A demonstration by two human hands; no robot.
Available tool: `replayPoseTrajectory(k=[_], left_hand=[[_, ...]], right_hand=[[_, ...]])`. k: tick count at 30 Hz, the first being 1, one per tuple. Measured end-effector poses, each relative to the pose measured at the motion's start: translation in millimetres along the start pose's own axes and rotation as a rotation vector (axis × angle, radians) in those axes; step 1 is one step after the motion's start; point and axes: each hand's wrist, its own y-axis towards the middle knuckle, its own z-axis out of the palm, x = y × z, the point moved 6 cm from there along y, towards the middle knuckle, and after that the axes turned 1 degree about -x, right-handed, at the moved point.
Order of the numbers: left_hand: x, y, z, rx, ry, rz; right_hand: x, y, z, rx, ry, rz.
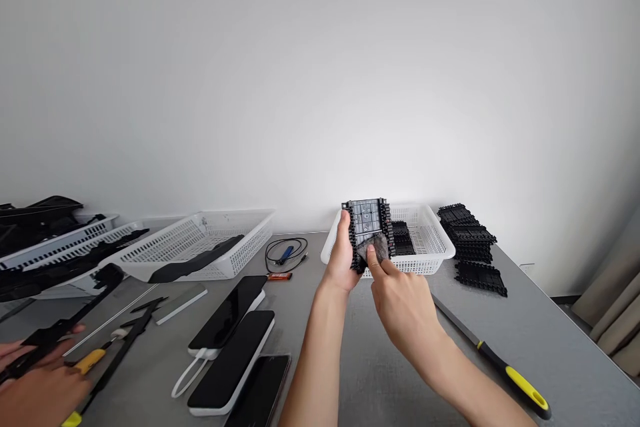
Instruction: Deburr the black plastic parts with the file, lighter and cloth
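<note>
My left hand (341, 255) grips a black plastic part (367, 219) by its left side, holding it upright above the near edge of a white basket (434, 247). The part is a flat rectangle with toothed sides and a shiny panelled face. With its fingers pressed together, my right hand (400, 290) holds a crumpled grey cloth (375, 247) against the lower part of that face. More black parts (401, 237) of a like kind lie inside the basket, partly hidden behind the held one.
Black toothed parts (465, 233) are stacked right of the basket. A file with a yellow-black handle (520, 383) lies at right. Phones and power banks (233, 360), a cable (285, 253) and another white basket (235, 247) are at left, where another person's hands (45, 380) work with a black strip.
</note>
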Motion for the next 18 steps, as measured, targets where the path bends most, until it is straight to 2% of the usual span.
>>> replayPoseTrajectory(k=[4,7,11,13,15,18], left_hand=[[-5.4,-0.4,-2.3,-0.018,0.002,0.041],[-3.4,1.4,-5.8,-0.021,0.033,0.011],[5.6,4.6,-4.9,0.065,0.038,-0.056],[11.1,4.6,-1.9,0.115,0.052,-0.076],[17.7,2.5,4.2,0.184,0.082,-0.103],[27.9,-2.7,13.0,0.261,0.161,-0.148]], right_hand=[[0.2,-2.7,-5.5,0.008,0.105,0.008],[-12.2,-4.4,-18.3,-0.051,0.299,0.04],[-40.3,-10.0,-39.8,-0.286,0.697,0.115],[-49.3,-12.5,-45.4,-0.411,0.813,0.122],[-51.1,-12.2,-45.5,-0.491,0.834,0.109],[-41.8,-4.9,-36.2,-0.452,0.759,0.066]])
